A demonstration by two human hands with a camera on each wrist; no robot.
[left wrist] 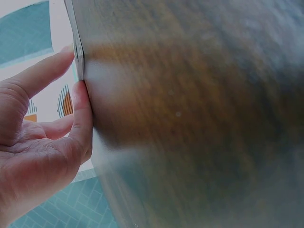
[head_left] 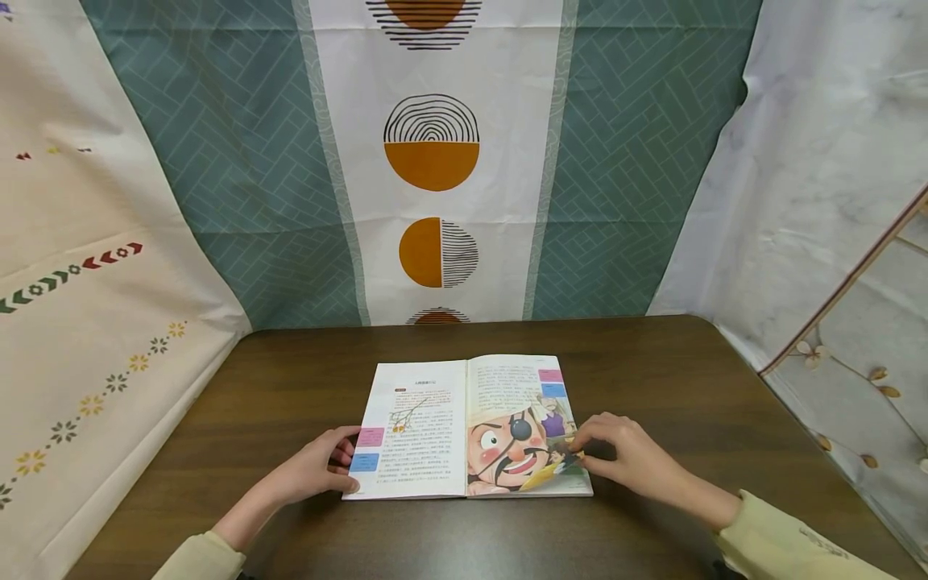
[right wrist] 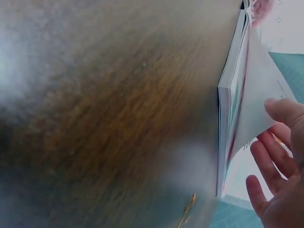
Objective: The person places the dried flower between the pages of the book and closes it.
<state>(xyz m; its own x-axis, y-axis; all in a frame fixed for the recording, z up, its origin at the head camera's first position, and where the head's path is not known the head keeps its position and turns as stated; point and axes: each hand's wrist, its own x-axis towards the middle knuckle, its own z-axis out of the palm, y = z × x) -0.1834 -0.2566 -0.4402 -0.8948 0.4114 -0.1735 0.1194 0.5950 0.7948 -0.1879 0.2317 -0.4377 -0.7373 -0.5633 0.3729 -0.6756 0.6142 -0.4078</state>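
Nearest to us, at the bottom of the head view, two pale yellow-green sleeves point(head_left: 786, 536) lead up to our hands. Starting at lower left, our left hand point(head_left: 319, 467) rests on the outer edge of the open illustrated paperback book point(head_left: 467, 427); the left wrist view shows its thumb and a finger bracketing that edge, fingers loosely bent rather than clenched. The book lies flat in the lower middle of the frame, on the dark brown wooden table point(head_left: 689, 387), text page to the left, cartoon pirate face to the right. Further right, our right hand point(head_left: 627, 455) pinches the lower outer corner of the right-hand page; in the right wrist view that sheet is already peeled away from the stack beneath.

We judge the page turn as just begun: the corner is lifted, but the leaf has yet to be carried across the spine and laid flat.

Around us, a cream cloth with small flower trim point(head_left: 94, 338) hangs at left, a teal herringbone cloth with orange half-circles point(head_left: 435, 161) fills the upper middle, and a marbled white sheet point(head_left: 819, 177) stands at right. Nothing sits in the page's path.
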